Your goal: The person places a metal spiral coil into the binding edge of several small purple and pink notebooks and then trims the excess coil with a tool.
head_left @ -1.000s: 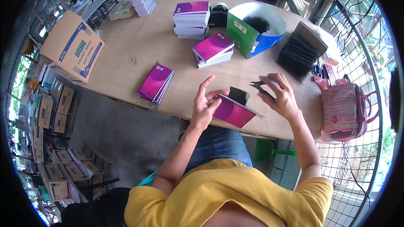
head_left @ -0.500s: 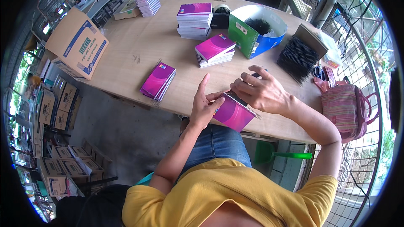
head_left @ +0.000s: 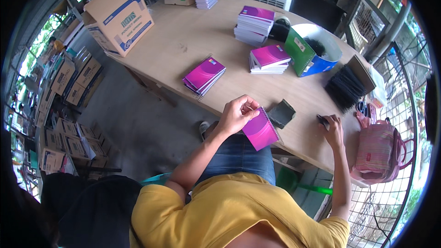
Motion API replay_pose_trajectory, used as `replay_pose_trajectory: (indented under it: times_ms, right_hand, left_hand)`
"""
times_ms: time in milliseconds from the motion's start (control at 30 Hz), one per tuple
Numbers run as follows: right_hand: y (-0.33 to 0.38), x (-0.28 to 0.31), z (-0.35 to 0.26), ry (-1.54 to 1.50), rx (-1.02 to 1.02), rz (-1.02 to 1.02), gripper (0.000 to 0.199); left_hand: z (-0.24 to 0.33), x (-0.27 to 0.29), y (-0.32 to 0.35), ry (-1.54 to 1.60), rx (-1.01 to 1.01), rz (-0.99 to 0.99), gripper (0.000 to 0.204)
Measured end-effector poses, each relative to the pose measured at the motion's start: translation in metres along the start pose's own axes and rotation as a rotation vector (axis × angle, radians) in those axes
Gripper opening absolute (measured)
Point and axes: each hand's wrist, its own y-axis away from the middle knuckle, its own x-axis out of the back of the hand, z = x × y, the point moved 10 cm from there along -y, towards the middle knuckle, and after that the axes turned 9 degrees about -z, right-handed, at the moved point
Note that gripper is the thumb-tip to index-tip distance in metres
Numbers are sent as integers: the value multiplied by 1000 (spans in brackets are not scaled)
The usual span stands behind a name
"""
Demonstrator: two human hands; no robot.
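Observation:
My left hand pinches a purple spiral notebook by its upper corner, over my lap at the table's near edge. The notebook's wire coil runs down its right side, and the coil's end sticks out at the bottom. Off to the right, my right hand rests low at the tabletop, its fingers closed round a small dark hand tool whose kind I cannot make out. Between the hands lies a dark, worn block, right beside the notebook.
Purple notebooks lie in a small pile and two stacks. Behind stand a blue-and-white tub with a green notebook cover, a bundle of black coils, a striped bag and a cardboard box.
My right hand has left the notebook's coil and moved right, down to the tabletop, with the dark tool. The left hand still holds the notebook. The view has shifted, and the dark block now shows.

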Motion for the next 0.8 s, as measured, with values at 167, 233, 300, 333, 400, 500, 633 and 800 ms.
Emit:
replay_pose_trajectory:
  times_ms: [167, 233, 300, 333, 400, 500, 633, 800]
  right_hand:
    - [-20, -13, -80, -827, -39, -65, 55]
    - [-56, -38, -164, -1456, 53, -232, 72]
    - [-119, -33, -240, -1456, 199, -90, 68]
    - [-149, -26, -262, -1289, 153, -44, 55]
    - [-198, -15, -307, -1136, 345, 172, 43]
    - [-253, -58, -343, -1015, 215, 15, 35]
    - [-278, -111, -373, -816, 114, -248, 41]
    - [-232, -92, -376, -564, 161, 290, 83]
  left_hand:
    - [41, 91, 5, -62, -224, 383, 38]
    - [48, 124, 8, -38, -249, 464, 36]
    - [51, 150, 3, -61, -257, 544, 32]
    - [54, 167, 4, -80, -295, 611, 29]
    - [38, 211, 9, -85, -194, 677, 26]
    - [10, 260, 20, -311, -55, 644, 28]
    - [-23, 276, 34, -488, 285, 586, 33]
    - [-40, 277, 33, -673, 329, 416, 54]
